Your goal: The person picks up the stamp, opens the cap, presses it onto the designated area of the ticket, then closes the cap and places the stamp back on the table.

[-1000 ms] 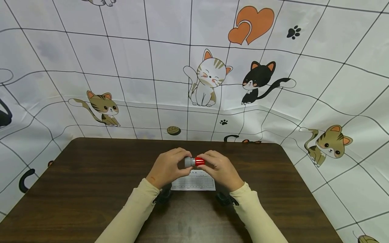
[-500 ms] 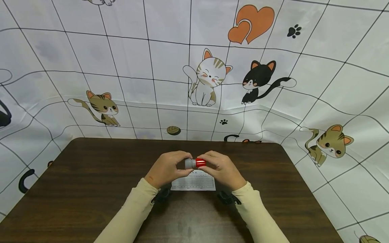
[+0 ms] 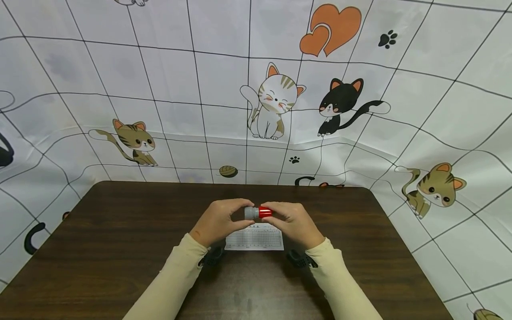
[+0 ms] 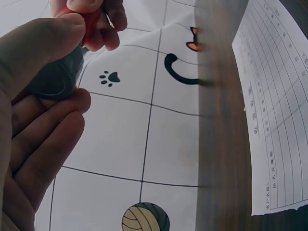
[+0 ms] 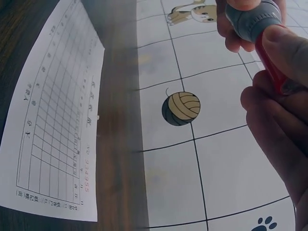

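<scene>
Between both hands, above the table, is a small round grey-and-red stamp (image 3: pixel 251 213), lying sideways. My left hand (image 3: pixel 220 223) pinches its grey end between thumb and fingers. The red end (image 3: pixel 265 212) is gripped by the thumb and fingertips of my right hand (image 3: pixel 295 223). In the right wrist view the grey part (image 5: pixel 252 21) is rounded with a ribbed ring, and the red part (image 5: pixel 268 60) narrows away from it. The two parts are joined. Below the hands, a printed paper form (image 3: pixel 254 238) with a ruled grid lies on the table.
The dark brown wooden table (image 3: pixel 140 249) has rounded back corners. Behind and around it hangs a white gridded sheet (image 3: pixel 216 120) printed with cartoon cats, hearts and paw prints. A dark camera strap (image 3: pixel 300 258) sits at the right wrist, another (image 3: pixel 212 256) at the left.
Both hands keep their grip on the stamp. It has shifted very slightly to the right in the head view, and the head camera has tilted a little.
</scene>
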`<state>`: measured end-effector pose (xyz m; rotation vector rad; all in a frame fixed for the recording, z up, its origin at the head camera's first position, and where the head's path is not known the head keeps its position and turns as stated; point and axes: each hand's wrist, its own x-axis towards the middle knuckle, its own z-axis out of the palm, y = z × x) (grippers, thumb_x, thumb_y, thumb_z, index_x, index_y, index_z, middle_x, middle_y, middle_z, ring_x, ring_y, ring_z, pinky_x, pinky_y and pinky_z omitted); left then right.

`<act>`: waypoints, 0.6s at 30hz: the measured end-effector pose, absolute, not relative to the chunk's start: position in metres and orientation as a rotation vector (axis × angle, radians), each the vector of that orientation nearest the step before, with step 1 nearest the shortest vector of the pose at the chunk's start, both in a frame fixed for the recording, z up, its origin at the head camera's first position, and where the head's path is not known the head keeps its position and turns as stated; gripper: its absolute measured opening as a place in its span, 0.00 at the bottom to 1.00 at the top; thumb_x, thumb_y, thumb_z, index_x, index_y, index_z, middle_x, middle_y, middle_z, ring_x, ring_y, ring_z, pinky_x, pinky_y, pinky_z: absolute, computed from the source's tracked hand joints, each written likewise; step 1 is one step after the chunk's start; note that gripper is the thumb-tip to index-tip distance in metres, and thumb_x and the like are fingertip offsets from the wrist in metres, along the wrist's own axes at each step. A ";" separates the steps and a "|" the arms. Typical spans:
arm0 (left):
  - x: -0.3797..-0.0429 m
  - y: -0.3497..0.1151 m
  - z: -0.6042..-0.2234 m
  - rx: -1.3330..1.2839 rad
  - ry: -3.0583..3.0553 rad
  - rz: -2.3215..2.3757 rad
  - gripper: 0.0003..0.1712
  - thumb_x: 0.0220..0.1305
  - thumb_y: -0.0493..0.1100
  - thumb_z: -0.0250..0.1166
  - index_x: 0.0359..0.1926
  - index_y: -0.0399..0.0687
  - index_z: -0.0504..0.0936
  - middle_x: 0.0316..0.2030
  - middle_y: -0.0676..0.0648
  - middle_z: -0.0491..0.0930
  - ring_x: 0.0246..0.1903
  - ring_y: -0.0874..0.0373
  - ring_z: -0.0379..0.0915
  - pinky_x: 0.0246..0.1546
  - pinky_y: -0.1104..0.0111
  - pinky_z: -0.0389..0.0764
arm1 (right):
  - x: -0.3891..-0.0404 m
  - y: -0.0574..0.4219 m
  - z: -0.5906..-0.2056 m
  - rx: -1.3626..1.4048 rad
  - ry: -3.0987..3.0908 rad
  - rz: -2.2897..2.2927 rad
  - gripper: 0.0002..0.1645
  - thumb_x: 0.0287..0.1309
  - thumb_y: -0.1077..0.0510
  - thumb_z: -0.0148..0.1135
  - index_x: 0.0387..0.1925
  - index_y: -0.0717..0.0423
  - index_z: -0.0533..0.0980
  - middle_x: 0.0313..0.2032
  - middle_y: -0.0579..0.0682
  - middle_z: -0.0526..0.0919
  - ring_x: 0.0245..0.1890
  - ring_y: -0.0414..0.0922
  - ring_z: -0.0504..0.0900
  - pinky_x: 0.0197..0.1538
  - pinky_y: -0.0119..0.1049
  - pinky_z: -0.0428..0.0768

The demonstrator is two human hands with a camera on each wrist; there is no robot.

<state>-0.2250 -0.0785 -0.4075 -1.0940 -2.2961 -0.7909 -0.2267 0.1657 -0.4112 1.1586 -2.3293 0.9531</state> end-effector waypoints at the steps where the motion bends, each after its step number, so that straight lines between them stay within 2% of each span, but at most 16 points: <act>1: -0.225 -0.078 -0.407 -1.083 -2.297 -0.783 0.23 0.49 0.48 0.75 0.47 0.50 0.82 0.43 0.54 0.84 0.43 0.64 0.80 0.47 0.71 0.78 | -0.227 0.165 -0.411 1.154 -2.332 0.955 0.21 0.54 0.54 0.68 0.50 0.53 0.80 0.46 0.47 0.84 0.40 0.39 0.83 0.42 0.30 0.81; 11: -0.228 -0.082 -0.408 -1.038 -2.343 -0.769 0.25 0.50 0.51 0.74 0.49 0.49 0.82 0.44 0.53 0.84 0.43 0.64 0.80 0.46 0.71 0.79 | -0.229 0.167 -0.409 1.126 -2.338 0.893 0.21 0.53 0.55 0.69 0.50 0.52 0.80 0.46 0.46 0.84 0.40 0.39 0.83 0.42 0.31 0.82; 18: -0.232 -0.105 -0.408 -0.760 -2.466 -0.821 0.31 0.51 0.58 0.70 0.56 0.54 0.79 0.50 0.54 0.81 0.44 0.60 0.79 0.43 0.63 0.80 | -0.240 0.194 -0.412 0.938 -2.329 0.864 0.21 0.50 0.58 0.71 0.49 0.53 0.81 0.44 0.48 0.85 0.39 0.42 0.84 0.40 0.38 0.82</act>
